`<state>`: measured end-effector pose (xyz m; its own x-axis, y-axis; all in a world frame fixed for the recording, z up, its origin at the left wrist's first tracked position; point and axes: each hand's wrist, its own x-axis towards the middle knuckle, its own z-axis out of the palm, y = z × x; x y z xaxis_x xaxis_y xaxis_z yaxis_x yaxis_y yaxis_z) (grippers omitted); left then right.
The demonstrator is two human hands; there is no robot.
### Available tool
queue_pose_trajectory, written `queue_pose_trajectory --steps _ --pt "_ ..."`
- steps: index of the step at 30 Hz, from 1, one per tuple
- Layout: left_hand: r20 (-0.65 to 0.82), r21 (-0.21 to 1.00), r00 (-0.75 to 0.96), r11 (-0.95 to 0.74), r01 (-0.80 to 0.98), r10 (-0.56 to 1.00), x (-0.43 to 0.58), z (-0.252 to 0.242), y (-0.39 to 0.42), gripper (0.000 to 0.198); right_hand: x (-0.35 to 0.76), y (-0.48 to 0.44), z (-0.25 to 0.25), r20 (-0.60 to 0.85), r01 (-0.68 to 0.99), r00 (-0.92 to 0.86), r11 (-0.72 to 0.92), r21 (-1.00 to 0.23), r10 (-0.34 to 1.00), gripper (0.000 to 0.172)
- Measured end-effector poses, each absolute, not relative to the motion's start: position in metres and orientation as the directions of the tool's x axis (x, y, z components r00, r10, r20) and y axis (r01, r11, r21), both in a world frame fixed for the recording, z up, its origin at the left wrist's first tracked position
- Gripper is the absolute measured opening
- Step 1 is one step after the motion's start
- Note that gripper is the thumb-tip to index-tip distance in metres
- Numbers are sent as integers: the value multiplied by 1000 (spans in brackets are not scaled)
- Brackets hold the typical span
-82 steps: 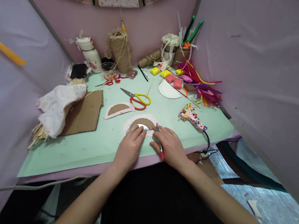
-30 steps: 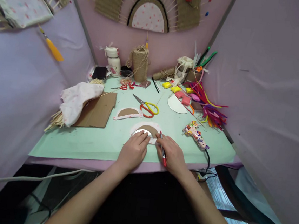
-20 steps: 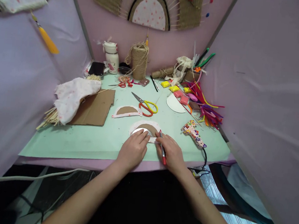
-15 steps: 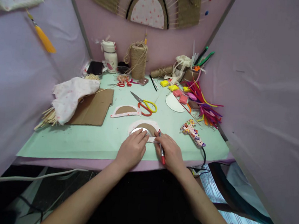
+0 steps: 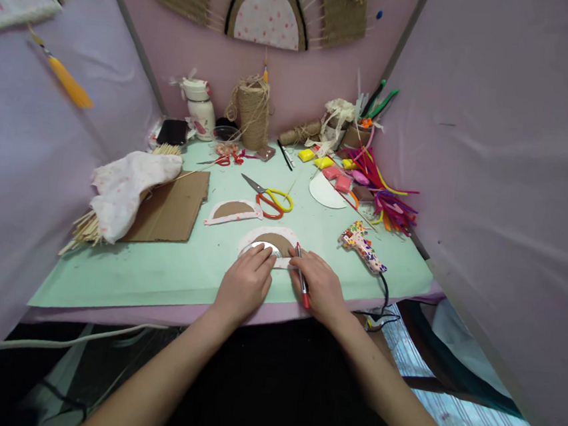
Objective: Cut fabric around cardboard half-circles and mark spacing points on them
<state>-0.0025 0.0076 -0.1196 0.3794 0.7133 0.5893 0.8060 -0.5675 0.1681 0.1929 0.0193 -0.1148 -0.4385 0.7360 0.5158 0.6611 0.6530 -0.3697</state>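
Note:
My left hand (image 5: pixel 244 281) lies with its fingers stretched over a small shiny white half-round piece (image 5: pixel 263 245). Beneath that piece is a brown cardboard half-circle (image 5: pixel 281 242) on white fabric (image 5: pixel 275 231), whose margin shows around the curve. A red-and-dark pen (image 5: pixel 302 283) rests in the grip of my right hand (image 5: pixel 321 285), its upper end pointing away from me. The right fingertips touch the right end of the fabric's straight edge. Farther back lies a second cardboard half-circle (image 5: pixel 234 210) with its fabric edge folded over, beside scissors (image 5: pixel 270 198) with yellow and red handles.
At right are a patterned glue gun (image 5: pixel 364 247) with a black cord, a white half-disc (image 5: pixel 326 191) and coloured pipe cleaners (image 5: pixel 390 203). Left are a cardboard sheet (image 5: pixel 171 212), sticks (image 5: pixel 84 230) and spotted cloth (image 5: pixel 128 185). A twine spool (image 5: pixel 252 113) and bottle (image 5: pixel 198 109) stand behind.
The camera view has turned slightly, so most things appear a little farther left. Both hands keep nearly the same pose on the half-circle, and the pen stays in my right hand.

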Motion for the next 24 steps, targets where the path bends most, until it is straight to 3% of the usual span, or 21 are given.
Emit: queue_pose_trajectory --steps 24 --pt "548 152 414 -574 805 726 0 -119 8 36 193 20 -116 521 659 -438 656 -369 733 18"
